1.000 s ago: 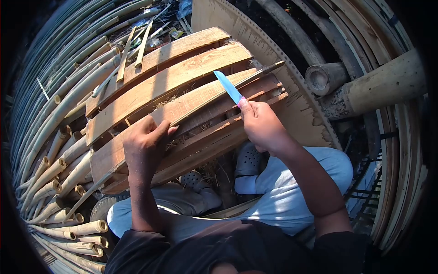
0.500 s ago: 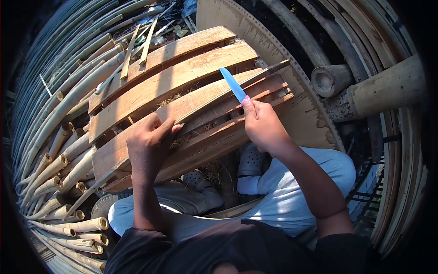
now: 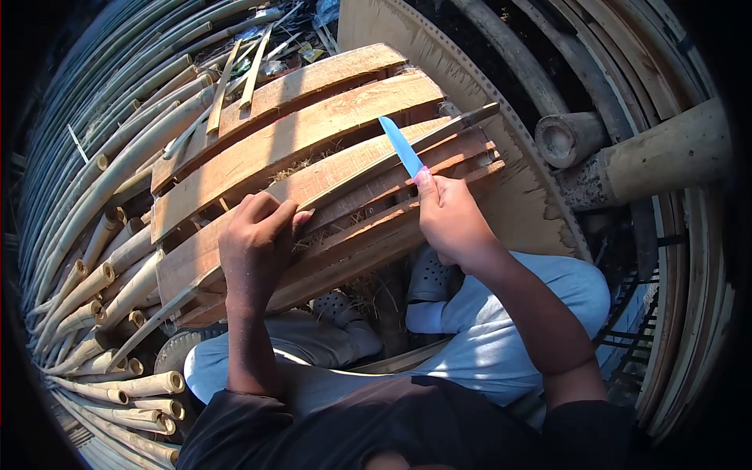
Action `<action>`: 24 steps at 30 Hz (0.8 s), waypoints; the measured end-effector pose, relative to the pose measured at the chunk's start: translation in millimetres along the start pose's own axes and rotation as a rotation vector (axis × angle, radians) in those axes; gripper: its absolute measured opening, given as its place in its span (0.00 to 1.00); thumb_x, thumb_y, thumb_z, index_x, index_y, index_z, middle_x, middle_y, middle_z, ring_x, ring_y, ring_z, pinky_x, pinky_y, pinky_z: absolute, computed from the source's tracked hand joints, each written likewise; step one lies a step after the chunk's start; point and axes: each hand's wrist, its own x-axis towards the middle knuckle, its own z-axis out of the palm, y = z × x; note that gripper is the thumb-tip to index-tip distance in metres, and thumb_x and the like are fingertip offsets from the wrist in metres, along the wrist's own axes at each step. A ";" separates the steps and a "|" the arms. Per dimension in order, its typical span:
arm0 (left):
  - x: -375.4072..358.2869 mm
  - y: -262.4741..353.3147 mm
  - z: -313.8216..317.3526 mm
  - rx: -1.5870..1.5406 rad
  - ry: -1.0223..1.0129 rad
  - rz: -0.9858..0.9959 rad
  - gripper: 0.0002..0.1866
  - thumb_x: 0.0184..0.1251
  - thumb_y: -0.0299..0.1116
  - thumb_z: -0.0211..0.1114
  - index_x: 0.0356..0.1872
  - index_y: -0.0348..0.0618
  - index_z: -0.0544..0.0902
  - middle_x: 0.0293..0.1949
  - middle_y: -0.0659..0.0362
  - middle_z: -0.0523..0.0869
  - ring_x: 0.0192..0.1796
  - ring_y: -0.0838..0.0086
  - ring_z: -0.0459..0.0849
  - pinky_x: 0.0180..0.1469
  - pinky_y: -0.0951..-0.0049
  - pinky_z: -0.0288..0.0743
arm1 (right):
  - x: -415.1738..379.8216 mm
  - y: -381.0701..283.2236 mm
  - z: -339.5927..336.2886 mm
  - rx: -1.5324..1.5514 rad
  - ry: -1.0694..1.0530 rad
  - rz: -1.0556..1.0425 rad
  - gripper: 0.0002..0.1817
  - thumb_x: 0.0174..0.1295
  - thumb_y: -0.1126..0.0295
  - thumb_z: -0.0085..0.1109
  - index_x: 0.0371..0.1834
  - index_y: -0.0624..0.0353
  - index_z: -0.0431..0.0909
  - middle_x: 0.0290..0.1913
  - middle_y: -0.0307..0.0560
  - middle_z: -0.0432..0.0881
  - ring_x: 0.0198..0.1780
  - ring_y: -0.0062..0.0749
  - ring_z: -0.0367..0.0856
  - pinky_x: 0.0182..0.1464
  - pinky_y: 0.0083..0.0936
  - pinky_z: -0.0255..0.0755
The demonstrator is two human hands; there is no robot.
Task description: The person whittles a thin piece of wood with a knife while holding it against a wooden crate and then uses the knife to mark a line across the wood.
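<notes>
A wooden pallet (image 3: pixel 290 141) of slatted planks lies before me. My left hand (image 3: pixel 258 235) is closed on a long thin bamboo strip (image 3: pixel 356 182), which slants across the pallet from lower left to upper right. My right hand (image 3: pixel 450 215) is wrapped round the pink handle of a knife (image 3: pixel 401 145). Its blue blade points up and left and crosses over the strip, right of my left hand. Whether blade and strip touch, I cannot tell.
Bamboo poles (image 3: pixel 117 180) are stacked along the left. Small offcut sticks (image 3: pixel 254 70) rest at the pallet's far edge. A plywood sheet (image 3: pixel 533 188) lies under the pallet's right side. Thick bamboo (image 3: pixel 666 157) and long bent strips (image 3: pixel 693 313) are at the right.
The fingers of my left hand have shifted slightly on the strip. The knife and my right hand have barely moved.
</notes>
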 end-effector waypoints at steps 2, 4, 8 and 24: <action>-1.0 0.1 -0.1 0.005 0.000 0.000 0.10 0.61 0.39 0.79 0.35 0.48 0.87 0.29 0.60 0.77 0.33 0.66 0.81 0.34 0.63 0.75 | 9.1 -4.9 -16.4 -0.051 -0.011 0.031 0.22 0.86 0.52 0.44 0.34 0.54 0.71 0.17 0.27 0.60 0.12 0.12 0.54 0.12 0.21 0.48; -1.9 0.6 1.7 0.032 -0.003 -0.019 0.10 0.60 0.40 0.79 0.35 0.48 0.87 0.28 0.60 0.76 0.32 0.65 0.80 0.33 0.63 0.74 | 19.0 -10.9 -28.1 0.063 0.118 0.124 0.26 0.85 0.56 0.46 0.35 0.68 0.79 0.18 0.48 0.74 0.20 0.29 0.74 0.28 0.36 0.68; -2.3 1.6 2.2 0.064 0.020 -0.002 0.11 0.60 0.40 0.79 0.34 0.48 0.87 0.27 0.59 0.75 0.31 0.65 0.80 0.32 0.62 0.72 | 9.2 4.2 -7.3 -0.100 0.054 -0.053 0.22 0.85 0.54 0.43 0.40 0.60 0.77 0.17 0.32 0.67 0.12 0.20 0.62 0.12 0.26 0.55; -4.3 2.5 0.5 0.168 0.015 0.080 0.11 0.64 0.47 0.76 0.34 0.56 0.86 0.25 0.63 0.72 0.25 0.69 0.77 0.27 0.65 0.68 | 9.7 -9.9 -30.9 -0.163 0.110 -0.033 0.25 0.86 0.53 0.45 0.32 0.59 0.75 0.18 0.30 0.64 0.15 0.16 0.58 0.17 0.26 0.56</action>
